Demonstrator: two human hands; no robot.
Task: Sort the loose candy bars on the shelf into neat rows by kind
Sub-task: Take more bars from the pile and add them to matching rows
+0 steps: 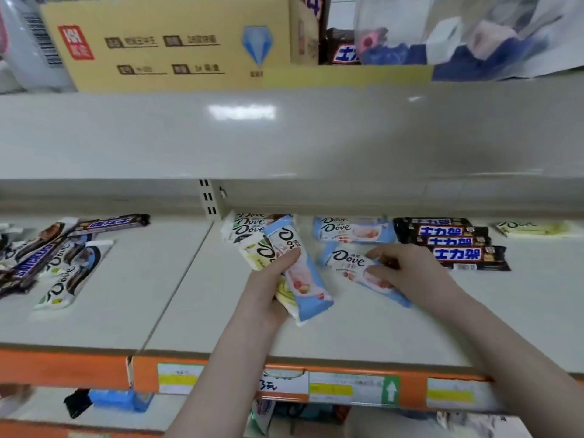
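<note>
Nearest is the shelf's orange front edge [410, 390] with its price tags [180, 379]; both forearms reach in over it onto the grey shelf [363, 330].

The left hand [268, 289] grips two bars at once, thumb curled over them: a blue-and-pink Dove bar [300, 273] on top and a green Dove bar [257, 252] under it, both lifted and fanned out, their far ends pointing away from the wrist.

Just right of that grip, the right hand [407, 273] pinches a second blue Dove bar [354, 267], thumb and fingers closed on its right end, while the bar lies slanted on the shelf.

Just beyond the right hand's knuckles lies a row of dark Snickers bars [455, 245], overlapping one another. Beyond the pinched bar are stacked blue Dove bars [350, 230], and beyond the left hand's bars a stack of white Dove bars [249, 226]. Far right lies one pale green bar [537, 229].

Well left of both hands, on the next shelf panel, a loose heap of mixed bars [57, 257] lies unsorted.

Farthest up, on the shelf above, stands a cardboard box [177, 42].
</note>
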